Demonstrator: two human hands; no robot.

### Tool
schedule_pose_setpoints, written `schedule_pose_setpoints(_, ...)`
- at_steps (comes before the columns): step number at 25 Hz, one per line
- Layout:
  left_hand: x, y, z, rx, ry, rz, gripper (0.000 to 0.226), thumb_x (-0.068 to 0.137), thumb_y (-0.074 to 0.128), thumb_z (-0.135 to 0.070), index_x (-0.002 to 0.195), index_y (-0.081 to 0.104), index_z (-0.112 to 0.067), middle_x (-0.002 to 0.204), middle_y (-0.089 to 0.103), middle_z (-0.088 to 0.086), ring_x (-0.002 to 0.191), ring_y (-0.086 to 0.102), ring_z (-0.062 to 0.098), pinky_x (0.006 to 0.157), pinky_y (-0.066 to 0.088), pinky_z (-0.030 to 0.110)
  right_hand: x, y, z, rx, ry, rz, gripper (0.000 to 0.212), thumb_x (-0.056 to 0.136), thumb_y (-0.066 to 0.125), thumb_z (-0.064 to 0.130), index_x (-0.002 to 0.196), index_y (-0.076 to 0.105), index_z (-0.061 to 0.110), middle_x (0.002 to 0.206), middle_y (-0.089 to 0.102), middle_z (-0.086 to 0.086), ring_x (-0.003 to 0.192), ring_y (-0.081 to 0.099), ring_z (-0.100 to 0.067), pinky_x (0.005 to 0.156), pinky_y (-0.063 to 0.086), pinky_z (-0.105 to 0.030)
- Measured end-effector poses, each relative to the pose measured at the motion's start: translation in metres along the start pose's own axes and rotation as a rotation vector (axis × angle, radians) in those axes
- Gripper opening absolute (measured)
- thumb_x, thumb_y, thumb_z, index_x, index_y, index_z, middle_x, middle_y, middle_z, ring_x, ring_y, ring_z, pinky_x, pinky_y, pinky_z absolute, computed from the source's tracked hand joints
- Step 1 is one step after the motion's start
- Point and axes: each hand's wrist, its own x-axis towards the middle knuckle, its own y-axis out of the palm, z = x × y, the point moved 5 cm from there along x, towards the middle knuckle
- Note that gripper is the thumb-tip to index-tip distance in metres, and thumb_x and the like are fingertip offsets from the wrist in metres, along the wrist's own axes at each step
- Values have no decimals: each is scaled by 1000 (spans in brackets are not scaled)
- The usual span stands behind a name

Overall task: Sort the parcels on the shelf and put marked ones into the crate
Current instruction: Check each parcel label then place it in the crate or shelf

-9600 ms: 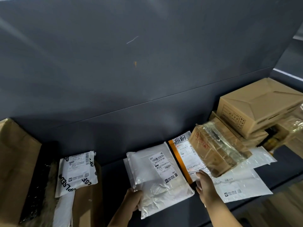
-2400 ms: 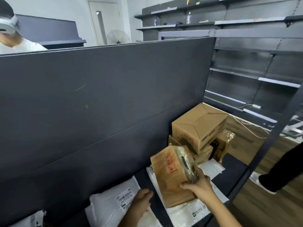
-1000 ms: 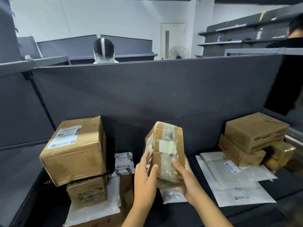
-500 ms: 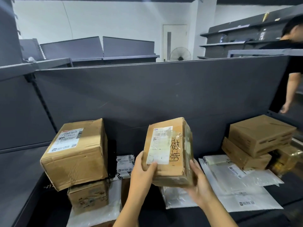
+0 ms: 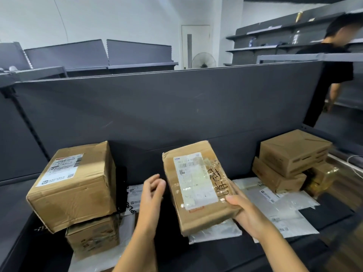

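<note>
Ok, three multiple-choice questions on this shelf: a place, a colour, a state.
1. The large brown cardboard box at left rests on: A the floor; B a smaller cardboard box; C a crate.
2. The handwriting on the held brown cardboard parcel is: A red; B black; C green.
3. The parcel is gripped by: A both hands; B the right hand only; C nothing.
Answers: B, its underside sits on the smaller box; B, dark strokes on the top face; B, the left hand hovers apart, fingers loose.

Parcel sorting stockroom, dark grey metal shelving racks (image 5: 275,34) at 1 o'clock, labelled brown cardboard boxes (image 5: 74,185) at 8 o'clock, white plastic mailer bags (image 5: 286,214) at 4 o'clock.
</note>
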Motion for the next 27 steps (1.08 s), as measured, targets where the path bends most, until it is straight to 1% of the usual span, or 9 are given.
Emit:
schedule_pose_setpoints(2,14,-7,-7,-78,-88,126,43,86,50,-55,123,52,-34,126,62,-3,116,57,17,98,44,40,-9,-8,13,-5,4,54,58,61,67,21,118,64,27,113,71,-4,100,69,-17,78,53,-25)
schedule_pose_setpoints(4,15,-6,-10,-75,-210,384,61,72,51,-70,122,58,-38,121,68,-3,109,64,18,92,47,39,-15,-11,22,-102,36,87,56,57,68,26,112,69,22,109,73,-7,94,70,-19,71,54,-22)
schedule_pose_setpoints(8,-3,2,7,-25,-318,706,60,63,72,-62,115,66,-35,115,71,4,100,69,19,77,55,28,-16,-21,37,-288,48,50,70,58,65,36,124,60,15,121,67,-9,108,64,-25,89,49,-35)
schedule_pose_setpoints(11,-12,18,23,-129,-323,600,69,63,71,-53,124,59,-24,117,69,8,98,69,22,72,56,32,-20,-26,47,-309,-86,-183,58,71,70,49,126,56,37,136,55,7,123,54,-13,102,41,-36)
schedule_pose_setpoints(13,-18,37,33,-223,-313,476,74,59,68,-50,127,54,-22,116,70,6,98,68,22,72,55,35,-32,-45,37,-192,-98,-447,75,66,64,60,135,43,40,142,46,9,130,44,-12,108,35,-38)
schedule_pose_setpoints(15,-26,56,45,-280,-286,370,70,60,66,-49,125,54,-25,119,68,4,106,65,23,80,51,39,-46,-55,14,-113,-10,-445,89,58,65,65,139,33,44,144,44,10,133,40,-14,112,30,-47)
schedule_pose_setpoints(17,-35,77,55,-324,-298,333,55,69,63,-45,121,56,-28,124,65,5,112,62,25,84,51,40,-67,-62,-7,-99,116,-342,83,58,69,65,134,39,50,138,52,14,128,47,-13,108,35,-54)
schedule_pose_setpoints(21,-58,134,79,-276,-391,512,60,73,62,-45,130,44,-34,126,64,-1,113,63,21,86,55,46,-117,-111,-22,-22,133,-548,60,64,68,52,123,54,47,119,68,10,111,61,-17,86,52,-45)
schedule_pose_setpoints(27,-105,215,146,-78,-603,859,68,75,69,-49,133,34,-41,125,63,-11,110,63,12,88,54,41,-228,-191,-49,23,46,-891,47,64,76,41,111,66,39,98,75,6,81,70,-10,68,57,-32)
